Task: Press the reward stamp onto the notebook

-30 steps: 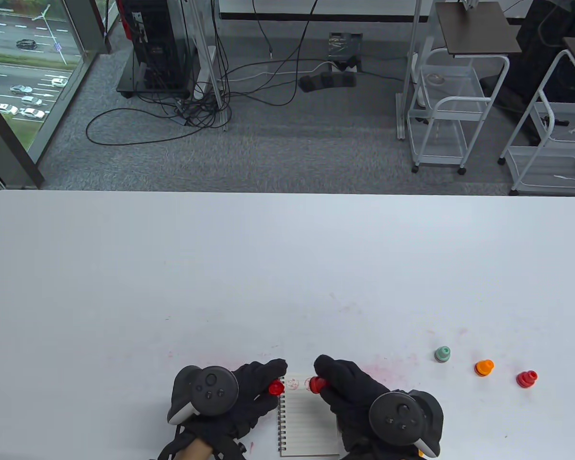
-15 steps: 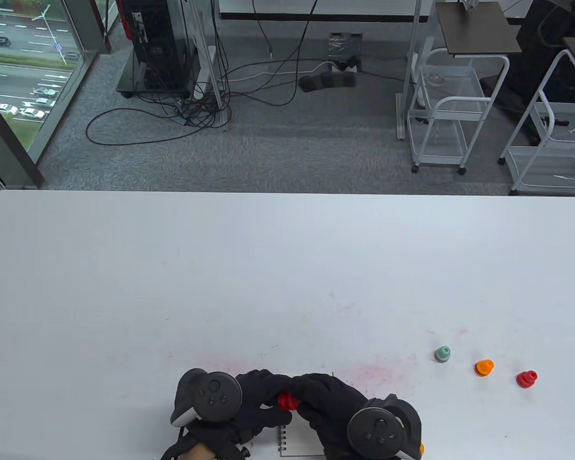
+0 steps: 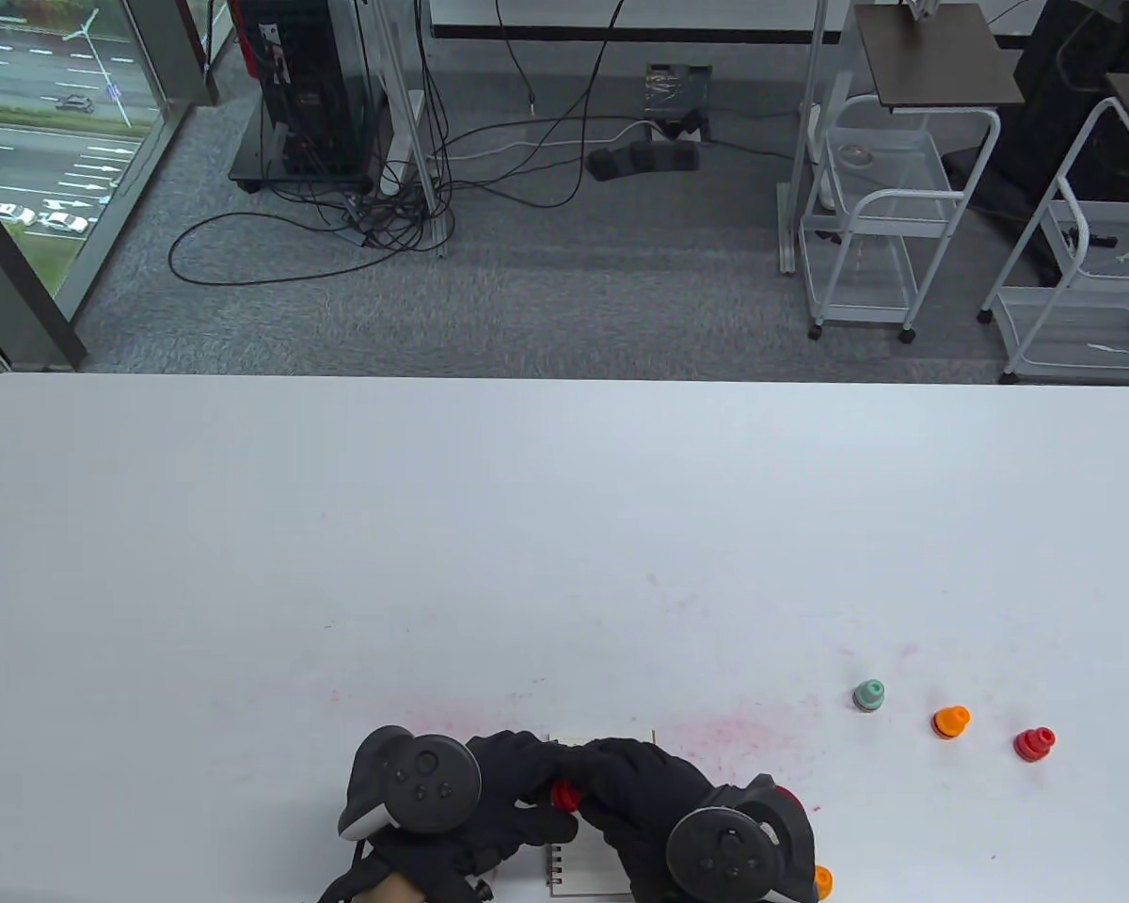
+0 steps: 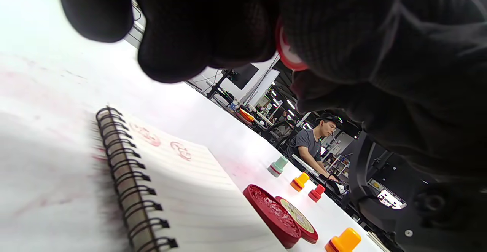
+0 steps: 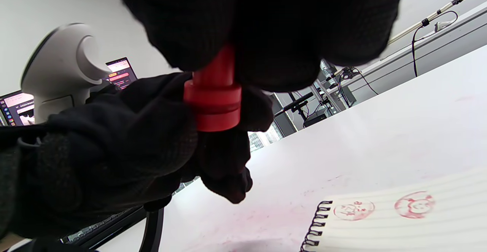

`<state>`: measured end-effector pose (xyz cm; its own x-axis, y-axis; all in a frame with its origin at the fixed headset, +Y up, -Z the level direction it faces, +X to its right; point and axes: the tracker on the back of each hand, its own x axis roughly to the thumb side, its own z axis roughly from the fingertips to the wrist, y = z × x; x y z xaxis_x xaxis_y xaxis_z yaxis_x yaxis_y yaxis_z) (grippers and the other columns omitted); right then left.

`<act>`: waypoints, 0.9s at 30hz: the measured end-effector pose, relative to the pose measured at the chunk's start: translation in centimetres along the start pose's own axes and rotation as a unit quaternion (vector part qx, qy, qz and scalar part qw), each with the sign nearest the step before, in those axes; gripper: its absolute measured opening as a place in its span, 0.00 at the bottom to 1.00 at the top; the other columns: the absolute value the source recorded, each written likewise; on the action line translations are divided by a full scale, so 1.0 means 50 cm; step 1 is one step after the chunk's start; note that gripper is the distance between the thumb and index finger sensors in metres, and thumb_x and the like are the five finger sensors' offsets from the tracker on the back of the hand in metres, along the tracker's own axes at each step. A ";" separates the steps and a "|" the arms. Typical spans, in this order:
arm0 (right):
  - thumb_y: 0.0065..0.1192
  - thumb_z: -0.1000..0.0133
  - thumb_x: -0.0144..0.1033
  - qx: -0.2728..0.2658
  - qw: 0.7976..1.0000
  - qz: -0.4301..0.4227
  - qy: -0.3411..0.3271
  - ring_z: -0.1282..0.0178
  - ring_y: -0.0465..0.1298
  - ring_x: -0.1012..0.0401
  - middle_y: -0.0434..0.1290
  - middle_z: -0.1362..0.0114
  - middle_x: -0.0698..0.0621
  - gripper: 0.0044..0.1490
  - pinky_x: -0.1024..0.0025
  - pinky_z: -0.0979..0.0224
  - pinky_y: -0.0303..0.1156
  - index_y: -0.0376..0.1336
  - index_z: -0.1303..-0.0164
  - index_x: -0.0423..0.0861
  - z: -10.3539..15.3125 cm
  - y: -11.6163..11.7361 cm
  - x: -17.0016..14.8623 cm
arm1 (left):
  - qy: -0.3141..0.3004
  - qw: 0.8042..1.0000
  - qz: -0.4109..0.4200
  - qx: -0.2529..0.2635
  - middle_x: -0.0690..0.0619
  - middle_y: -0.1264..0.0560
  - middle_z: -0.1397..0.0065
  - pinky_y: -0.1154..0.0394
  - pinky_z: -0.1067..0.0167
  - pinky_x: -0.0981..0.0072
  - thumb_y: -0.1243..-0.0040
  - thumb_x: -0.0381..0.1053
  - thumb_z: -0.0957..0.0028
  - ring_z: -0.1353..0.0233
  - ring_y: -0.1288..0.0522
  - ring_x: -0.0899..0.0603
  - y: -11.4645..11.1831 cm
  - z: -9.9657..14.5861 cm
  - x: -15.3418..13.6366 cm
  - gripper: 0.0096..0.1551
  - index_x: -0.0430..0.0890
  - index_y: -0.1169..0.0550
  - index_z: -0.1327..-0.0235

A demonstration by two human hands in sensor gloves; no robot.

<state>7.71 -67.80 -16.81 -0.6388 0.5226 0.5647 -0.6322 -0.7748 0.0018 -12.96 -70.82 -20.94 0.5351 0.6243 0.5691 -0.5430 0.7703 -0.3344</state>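
Note:
Low over the spiral notebook (image 3: 579, 867), both gloved hands meet on one red stamp (image 3: 564, 797). My right hand (image 3: 591, 781) grips its narrow stem from above, seen close in the right wrist view as the red stamp (image 5: 213, 92). My left hand (image 3: 538, 788) curls its fingers around the wide lower cap end (image 5: 212, 109). In the left wrist view only a red rim of the stamp (image 4: 287, 52) shows between the gloves. The notebook page (image 5: 411, 221) lies open with two red stamp marks (image 5: 414, 205) near its top edge.
An open red ink pad (image 4: 274, 216) and its lid (image 4: 302, 221) sit just right of the notebook, an orange stamp (image 3: 823, 881) beside them. Mint (image 3: 868, 695), orange (image 3: 950, 721) and red (image 3: 1034, 744) stamps stand further right. Pink ink smears (image 3: 734, 729) mark the white table.
A second ago the hands were apart, the left with a red cap, the right with the stamp. They came together above the notebook and now hold the joined pieces, slightly nearer me.

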 end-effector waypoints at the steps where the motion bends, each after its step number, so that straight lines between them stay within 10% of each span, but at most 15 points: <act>1: 0.70 0.53 0.32 0.001 1.000 0.001 -0.001 0.49 0.82 0.52 0.78 0.37 0.45 0.28 0.53 0.43 0.81 0.70 0.41 0.50 0.000 0.000 0.001 | -0.001 1.000 -0.004 0.000 0.51 0.17 0.47 0.23 0.37 0.39 0.30 0.60 0.61 0.48 0.18 0.45 0.000 0.000 0.001 0.40 0.40 0.19 0.38; 22: 0.71 0.54 0.31 0.011 0.997 0.073 -0.027 0.49 0.83 0.52 0.80 0.38 0.46 0.25 0.52 0.43 0.81 0.74 0.46 0.50 0.000 0.002 0.024 | -0.005 0.998 -0.053 -0.014 0.51 0.16 0.48 0.23 0.37 0.39 0.30 0.61 0.60 0.48 0.17 0.45 -0.010 -0.006 0.014 0.39 0.40 0.18 0.38; 27: 0.70 0.53 0.32 -0.001 0.999 0.041 0.000 0.48 0.82 0.52 0.79 0.37 0.46 0.26 0.52 0.42 0.80 0.72 0.43 0.50 -0.003 -0.006 0.003 | 0.004 0.998 -0.059 -0.032 0.45 0.24 0.31 0.30 0.31 0.34 0.35 0.64 0.56 0.34 0.23 0.38 -0.008 -0.009 0.011 0.47 0.42 0.28 0.25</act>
<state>7.72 -67.41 -16.86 -0.6889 0.4576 0.5622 -0.5789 -0.8141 -0.0466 -12.16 -70.75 -20.83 0.5992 0.5290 0.6009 -0.4332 0.8454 -0.3123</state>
